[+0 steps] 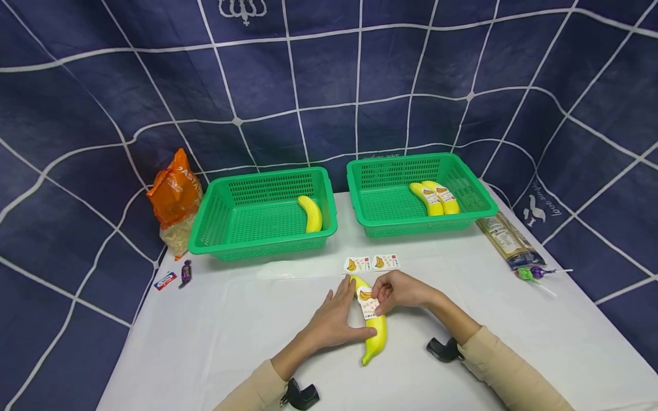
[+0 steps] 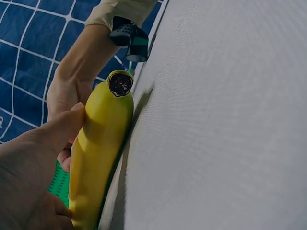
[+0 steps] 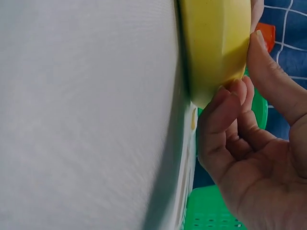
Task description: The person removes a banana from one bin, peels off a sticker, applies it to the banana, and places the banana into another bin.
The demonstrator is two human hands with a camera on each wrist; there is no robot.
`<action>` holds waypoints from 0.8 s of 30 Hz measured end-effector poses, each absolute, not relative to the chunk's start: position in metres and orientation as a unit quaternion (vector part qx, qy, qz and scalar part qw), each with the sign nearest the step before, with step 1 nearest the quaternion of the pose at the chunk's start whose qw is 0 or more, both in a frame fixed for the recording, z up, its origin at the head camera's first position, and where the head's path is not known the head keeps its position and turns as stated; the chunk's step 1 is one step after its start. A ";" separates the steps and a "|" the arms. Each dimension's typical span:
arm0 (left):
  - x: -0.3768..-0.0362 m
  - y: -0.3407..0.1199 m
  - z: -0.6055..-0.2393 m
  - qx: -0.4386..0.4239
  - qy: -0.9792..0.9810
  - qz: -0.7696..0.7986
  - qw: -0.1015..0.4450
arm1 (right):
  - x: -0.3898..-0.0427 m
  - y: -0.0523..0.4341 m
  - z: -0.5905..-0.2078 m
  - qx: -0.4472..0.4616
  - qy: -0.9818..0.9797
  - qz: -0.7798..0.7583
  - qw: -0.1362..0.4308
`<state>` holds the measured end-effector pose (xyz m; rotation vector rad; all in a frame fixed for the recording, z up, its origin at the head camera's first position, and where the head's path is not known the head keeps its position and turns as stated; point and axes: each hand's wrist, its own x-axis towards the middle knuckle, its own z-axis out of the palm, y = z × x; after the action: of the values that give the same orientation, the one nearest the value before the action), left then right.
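With the banana [image 1: 374,331] lying on the table [image 1: 514,342] between the two hands, the left hand [image 1: 334,319] steadies it with straight fingers while the right hand [image 1: 398,291] pinches a sticker [image 1: 367,302] onto its peel, which likely next needs pressing flat.

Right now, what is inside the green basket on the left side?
The left green basket holds one yellow banana, lying against its right wall, with no sticker visible. The mesh floor looks otherwise bare; the front wall hides only a thin strip.
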<state>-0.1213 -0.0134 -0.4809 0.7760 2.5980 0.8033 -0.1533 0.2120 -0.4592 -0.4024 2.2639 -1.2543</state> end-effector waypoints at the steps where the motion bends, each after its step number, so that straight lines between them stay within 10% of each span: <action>1: -0.122 -0.014 -0.482 0.273 0.907 0.281 0.156 | -0.153 0.212 -0.460 -0.147 0.835 -0.464 0.258; 24: -0.132 -0.013 -0.485 0.267 0.894 0.331 0.136 | -0.146 0.213 -0.456 -0.120 0.867 -0.441 0.198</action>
<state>-0.1323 -0.0133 -0.4855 0.7743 2.5900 0.9597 -0.1464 0.2127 -0.4558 -0.3359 2.4254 -1.2353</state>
